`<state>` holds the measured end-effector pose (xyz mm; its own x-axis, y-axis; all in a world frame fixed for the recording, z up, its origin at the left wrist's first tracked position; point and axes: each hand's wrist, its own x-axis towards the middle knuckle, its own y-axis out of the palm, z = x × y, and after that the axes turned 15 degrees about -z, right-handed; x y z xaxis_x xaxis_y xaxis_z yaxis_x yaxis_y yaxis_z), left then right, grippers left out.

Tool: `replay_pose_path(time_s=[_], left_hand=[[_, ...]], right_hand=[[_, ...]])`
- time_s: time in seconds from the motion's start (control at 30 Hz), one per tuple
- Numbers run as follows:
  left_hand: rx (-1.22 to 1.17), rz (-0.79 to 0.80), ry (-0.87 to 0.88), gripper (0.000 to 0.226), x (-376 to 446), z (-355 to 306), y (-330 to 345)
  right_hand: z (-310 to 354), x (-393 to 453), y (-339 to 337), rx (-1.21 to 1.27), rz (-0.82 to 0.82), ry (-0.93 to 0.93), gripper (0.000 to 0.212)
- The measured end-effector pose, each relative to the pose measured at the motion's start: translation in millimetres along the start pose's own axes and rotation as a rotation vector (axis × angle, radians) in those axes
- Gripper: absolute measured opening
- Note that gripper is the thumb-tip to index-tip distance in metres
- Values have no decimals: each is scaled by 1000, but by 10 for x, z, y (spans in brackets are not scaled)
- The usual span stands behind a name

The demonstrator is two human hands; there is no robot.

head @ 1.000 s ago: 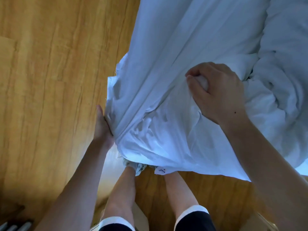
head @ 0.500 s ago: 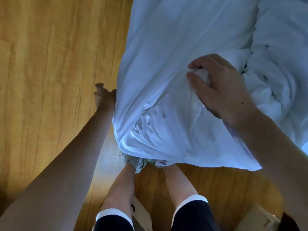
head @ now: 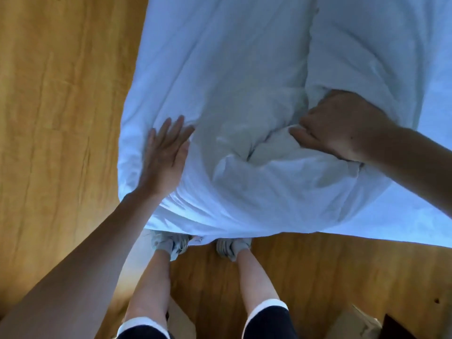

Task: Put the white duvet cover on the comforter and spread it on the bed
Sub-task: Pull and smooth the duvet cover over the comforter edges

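Now mid-stuffing: the cover (head: 220,69) is draped over the near end of the bed (head: 435,216), hanging past its near edge toward the floor (head: 61,118). The left hand (head: 166,152) lies flat with fingers straight and spread, pressing the cover's left side near the bed's near-left corner. The right hand (head: 342,126) is curled, thumb and fingers pinching a bunched lump at the near edge, right of centre; it looks like a comforter (head: 269,150) corner gripped through the fabric, though I cannot tell for sure what is inside. More bulky white bedding sits to the far right, seam running up the bed.

Step, as I judge it: seating the comforter into the cover's near corner; spreading not yet done. Next move likely calls for keeping the right pinch firm while the left finds and grips the matching left corner, then shaking both to drop the cover down evenly.

Person's legs and grey shoes (head: 171,243) stand just under the overhang.
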<state>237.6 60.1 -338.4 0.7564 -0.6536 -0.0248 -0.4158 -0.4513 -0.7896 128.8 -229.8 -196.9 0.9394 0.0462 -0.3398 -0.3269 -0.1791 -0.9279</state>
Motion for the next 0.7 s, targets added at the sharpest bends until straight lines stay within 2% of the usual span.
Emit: replay_pose_path(time_s=[0.07,0.13,0.2,0.3,0.4,0.47,0.5,0.57,0.6,0.63,0.7], left_hand=[[106,-32,-46,62,-5,-40,59],[167,-80,-69,60,-6,-74,130],[161,-129,-105,57,-25,-87,174],[177,-187,-72,54,-67,-127,257],[195,-192,-51,52,-76,-150,276],[208,-208,-52,50,-76,-166,268],[215,-231,-64,49,-47,-182,245],[168,-261,-171,47,83,-318,170],[112,-280,-261,46,206,-410,115],[31,-289,-317,45,350,-536,66],[-123,-237,-250,48,649,-773,85]], right_hand=[[-164,-262,91,-14,-147,83,66],[-369,-631,108,80,-433,244,58],[-478,-1088,148,146,-694,311,50],[-462,-1673,382,106,-848,456,49],[-343,-1823,793,105,-770,623,45],[-379,-1672,828,130,-731,676,37],[-437,-1566,766,131,-667,710,35],[-579,-1350,480,115,-396,766,30],[-661,-1192,368,120,-278,738,26],[-732,-1039,309,141,-229,666,24],[-722,-715,338,257,-81,457,31]])
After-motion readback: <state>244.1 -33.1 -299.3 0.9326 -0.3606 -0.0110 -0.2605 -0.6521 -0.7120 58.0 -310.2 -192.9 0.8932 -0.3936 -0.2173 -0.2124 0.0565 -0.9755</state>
